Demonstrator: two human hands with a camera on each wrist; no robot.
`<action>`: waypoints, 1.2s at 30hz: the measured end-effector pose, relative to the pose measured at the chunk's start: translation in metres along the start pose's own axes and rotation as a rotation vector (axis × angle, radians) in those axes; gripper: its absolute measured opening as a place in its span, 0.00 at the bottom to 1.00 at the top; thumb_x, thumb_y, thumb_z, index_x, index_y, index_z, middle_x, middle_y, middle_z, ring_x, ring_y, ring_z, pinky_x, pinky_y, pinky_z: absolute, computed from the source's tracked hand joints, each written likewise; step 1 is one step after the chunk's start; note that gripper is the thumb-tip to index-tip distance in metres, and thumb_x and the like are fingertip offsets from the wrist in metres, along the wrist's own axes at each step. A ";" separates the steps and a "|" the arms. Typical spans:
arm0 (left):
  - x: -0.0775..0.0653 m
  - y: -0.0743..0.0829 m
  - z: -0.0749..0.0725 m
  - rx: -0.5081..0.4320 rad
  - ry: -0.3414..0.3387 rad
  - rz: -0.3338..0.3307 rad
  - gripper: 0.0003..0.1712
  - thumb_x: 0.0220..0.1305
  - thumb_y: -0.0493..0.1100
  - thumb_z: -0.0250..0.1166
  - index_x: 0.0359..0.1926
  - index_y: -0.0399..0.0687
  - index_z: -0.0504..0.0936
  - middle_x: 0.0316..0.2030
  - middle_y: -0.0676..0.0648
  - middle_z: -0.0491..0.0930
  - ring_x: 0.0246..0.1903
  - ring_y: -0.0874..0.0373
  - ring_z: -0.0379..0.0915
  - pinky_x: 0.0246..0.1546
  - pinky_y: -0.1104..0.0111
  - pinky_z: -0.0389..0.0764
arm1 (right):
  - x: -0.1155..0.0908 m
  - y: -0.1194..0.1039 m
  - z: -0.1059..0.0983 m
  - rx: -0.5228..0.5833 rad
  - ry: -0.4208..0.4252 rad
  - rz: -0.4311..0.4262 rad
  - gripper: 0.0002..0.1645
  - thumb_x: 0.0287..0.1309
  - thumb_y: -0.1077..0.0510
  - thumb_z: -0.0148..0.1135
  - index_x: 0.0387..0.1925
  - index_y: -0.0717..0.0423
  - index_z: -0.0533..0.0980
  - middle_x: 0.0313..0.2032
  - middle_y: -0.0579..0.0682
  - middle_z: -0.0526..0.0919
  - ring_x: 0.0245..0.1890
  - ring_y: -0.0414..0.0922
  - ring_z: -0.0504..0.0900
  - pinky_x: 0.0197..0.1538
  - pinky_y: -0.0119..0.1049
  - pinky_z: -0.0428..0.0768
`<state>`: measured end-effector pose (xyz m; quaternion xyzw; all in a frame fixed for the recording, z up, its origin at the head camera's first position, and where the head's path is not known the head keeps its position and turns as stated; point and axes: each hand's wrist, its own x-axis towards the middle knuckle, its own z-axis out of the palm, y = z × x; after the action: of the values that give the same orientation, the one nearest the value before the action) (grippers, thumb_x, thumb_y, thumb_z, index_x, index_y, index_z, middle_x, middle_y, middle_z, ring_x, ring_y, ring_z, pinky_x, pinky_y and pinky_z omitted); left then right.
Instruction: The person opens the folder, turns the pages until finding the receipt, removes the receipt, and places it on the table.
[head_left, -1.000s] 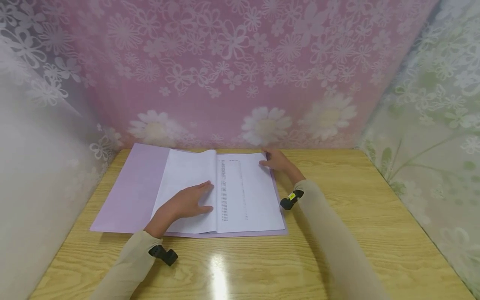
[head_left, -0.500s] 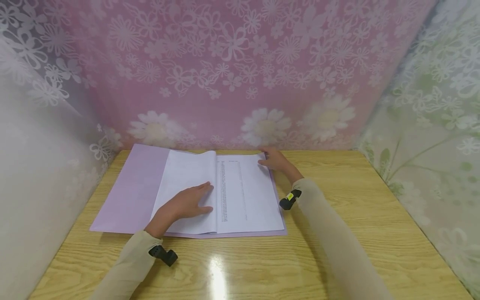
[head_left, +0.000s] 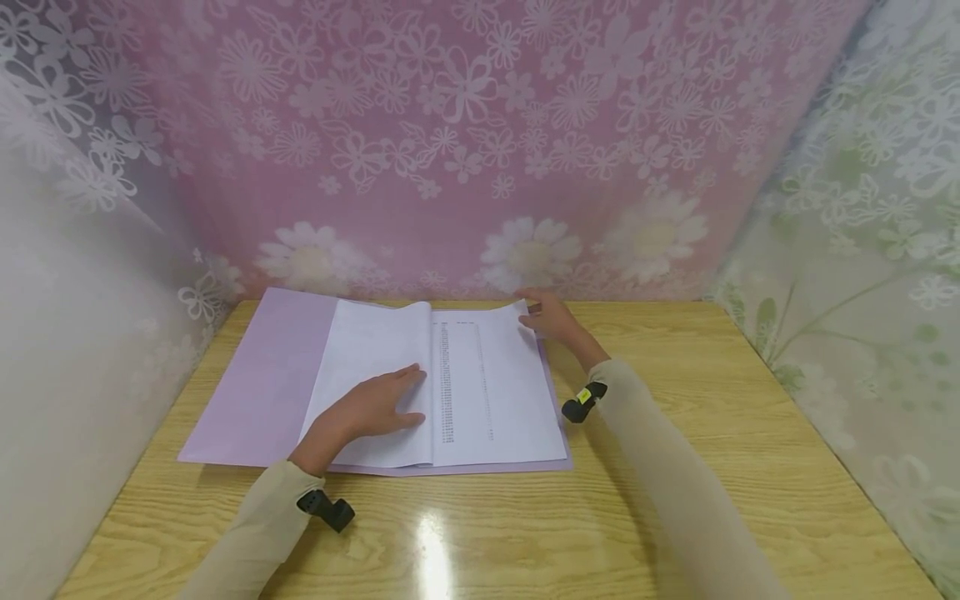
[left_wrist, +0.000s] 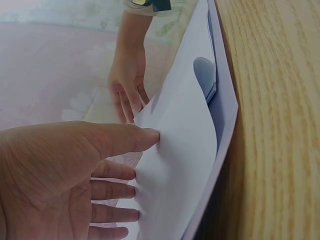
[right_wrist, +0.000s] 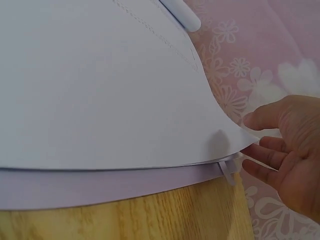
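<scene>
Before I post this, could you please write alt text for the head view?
A person's left hand rests on the left page of an open lilac folder on a wooden table, while the right hand is at the raised far corner of the printed right page.

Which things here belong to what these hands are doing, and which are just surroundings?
Part of the job:
purple folder
printed page
plain white page, under the left hand
right hand, at the printed page's corner

Just surroundings:
wooden table
floral backdrop
wrist cameras

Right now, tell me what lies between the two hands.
In the head view, a strip of the left page, then the printed page, lie between the left hand and the right hand.
</scene>
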<state>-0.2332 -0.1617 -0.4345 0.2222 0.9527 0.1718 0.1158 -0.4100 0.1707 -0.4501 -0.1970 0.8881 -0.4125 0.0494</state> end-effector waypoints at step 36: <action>-0.002 0.002 -0.002 -0.002 -0.006 -0.005 0.43 0.69 0.52 0.67 0.77 0.38 0.62 0.77 0.37 0.58 0.75 0.39 0.58 0.74 0.48 0.64 | -0.063 0.001 -0.003 0.479 -0.111 0.097 0.32 0.76 0.53 0.55 0.74 0.63 0.64 0.69 0.64 0.72 0.59 0.53 0.83 0.62 0.42 0.82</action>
<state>-0.2311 -0.1620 -0.4316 0.2202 0.9527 0.1719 0.1194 -0.3535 0.1982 -0.4536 -0.1592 0.7693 -0.5968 0.1631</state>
